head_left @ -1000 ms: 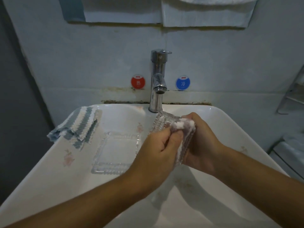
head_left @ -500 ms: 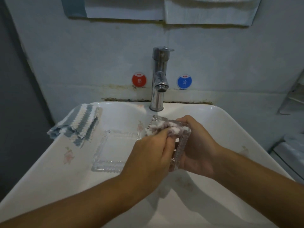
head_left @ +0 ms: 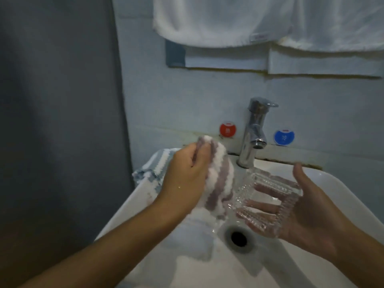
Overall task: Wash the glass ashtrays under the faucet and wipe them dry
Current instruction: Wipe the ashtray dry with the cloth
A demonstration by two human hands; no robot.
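Note:
A square ribbed glass ashtray (head_left: 270,202) lies tilted in my right hand (head_left: 315,213), whose fingers show through the glass from underneath and whose thumb stands up beside its far right edge. My left hand (head_left: 185,177) grips a bunched purple-and-white striped cloth (head_left: 216,188), lifted off to the left of the ashtray. The chrome faucet (head_left: 252,134) stands behind, between both hands; I see no water stream. The second ashtray is hidden behind my left arm.
The white sink (head_left: 324,177) has its drain (head_left: 239,239) below the ashtray. A blue-and-white striped cloth (head_left: 149,171) hangs over the sink's back left corner. Red (head_left: 228,129) and blue (head_left: 284,137) stickers flank the faucet. White towels (head_left: 228,21) hang above; a dark wall stands left.
My left hand has pulled the purple cloth off the ashtray and up to the left. My right hand has tipped the ashtray flatter, and the view has swung left.

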